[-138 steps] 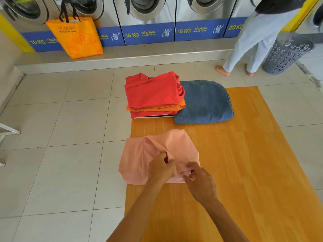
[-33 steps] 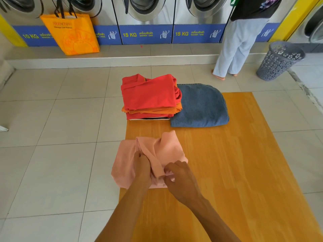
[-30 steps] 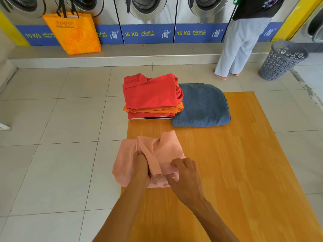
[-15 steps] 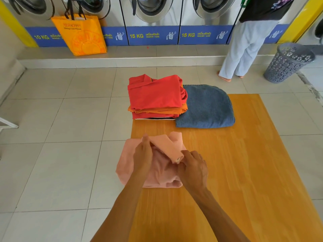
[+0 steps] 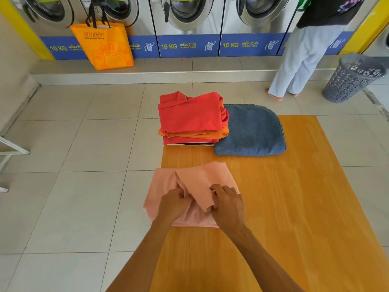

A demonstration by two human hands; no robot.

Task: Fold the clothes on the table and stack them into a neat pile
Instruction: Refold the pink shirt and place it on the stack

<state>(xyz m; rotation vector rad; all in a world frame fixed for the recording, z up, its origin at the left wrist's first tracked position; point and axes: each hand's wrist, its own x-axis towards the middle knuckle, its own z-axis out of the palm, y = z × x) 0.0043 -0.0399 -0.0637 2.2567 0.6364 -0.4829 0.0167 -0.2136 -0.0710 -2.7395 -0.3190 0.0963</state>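
Note:
A pink garment [image 5: 197, 180] lies at the left edge of the wooden table [image 5: 294, 207], partly overhanging it. My left hand [image 5: 172, 204] grips a raised fold near the garment's middle. My right hand [image 5: 227, 204] pinches a folded strip of the same cloth beside it. Farther back sits a stack of folded red and orange clothes [image 5: 191, 121], with a folded blue denim piece [image 5: 250, 131] right of it.
A row of washing machines [image 5: 185, 22] lines the far wall behind a raised step. An orange bag [image 5: 105, 47] stands on the step. A person in light trousers [image 5: 299, 60] stands at the back right, next to a grey laundry basket [image 5: 351, 79].
The raised pink flap has been laid flatter and spread toward the back. Both hands stayed on the garment's middle, shifting slightly nearer to me.

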